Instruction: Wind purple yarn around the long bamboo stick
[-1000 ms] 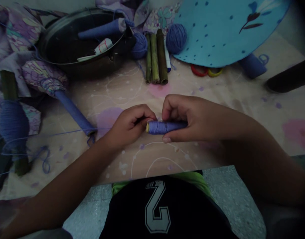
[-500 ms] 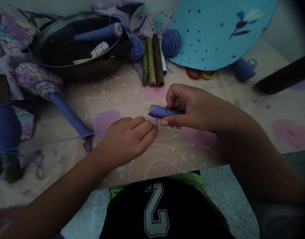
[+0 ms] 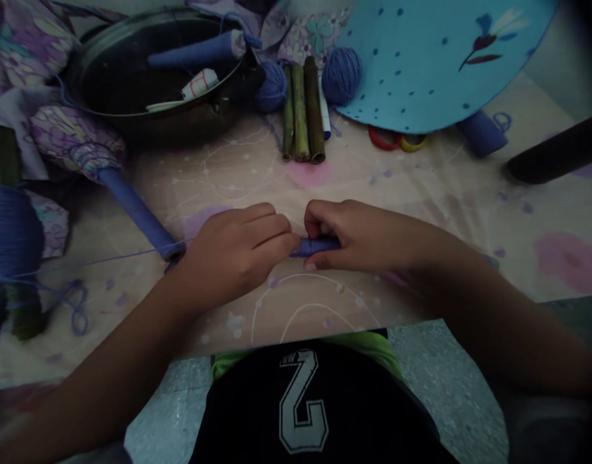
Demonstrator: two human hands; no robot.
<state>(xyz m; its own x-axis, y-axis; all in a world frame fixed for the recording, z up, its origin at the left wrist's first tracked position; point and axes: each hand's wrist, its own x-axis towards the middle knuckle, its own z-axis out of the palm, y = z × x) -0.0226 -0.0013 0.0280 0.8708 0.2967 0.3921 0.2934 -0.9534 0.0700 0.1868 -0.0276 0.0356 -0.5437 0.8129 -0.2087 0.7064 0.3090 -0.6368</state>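
Note:
A small stick or tube wound with blue-purple yarn (image 3: 322, 245) lies level between my hands, above the table's near part. My right hand (image 3: 351, 235) is closed round its right part, thumb below and fingers curled above. At its left end is my left hand (image 3: 245, 248), fingers curled and covering that end. A thin yarn strand (image 3: 117, 258) runs from my left hand to a thick yarn bundle (image 3: 13, 232) wound on a green stick at the far left. The fingertips of my left hand are hidden.
A dark pan (image 3: 170, 125) holds a blue yarn-wrapped cone and a white item. Beside it are yarn balls (image 3: 342, 76), several bamboo pieces (image 3: 300, 119) and a blue fan-like board (image 3: 416, 71). A cloth-headed stick (image 3: 136, 209) lies left; a dark rod (image 3: 557, 151) juts in right.
My left hand has moved up to the wound stick and now covers its left end. My right hand has come slightly lower and left with the stick.

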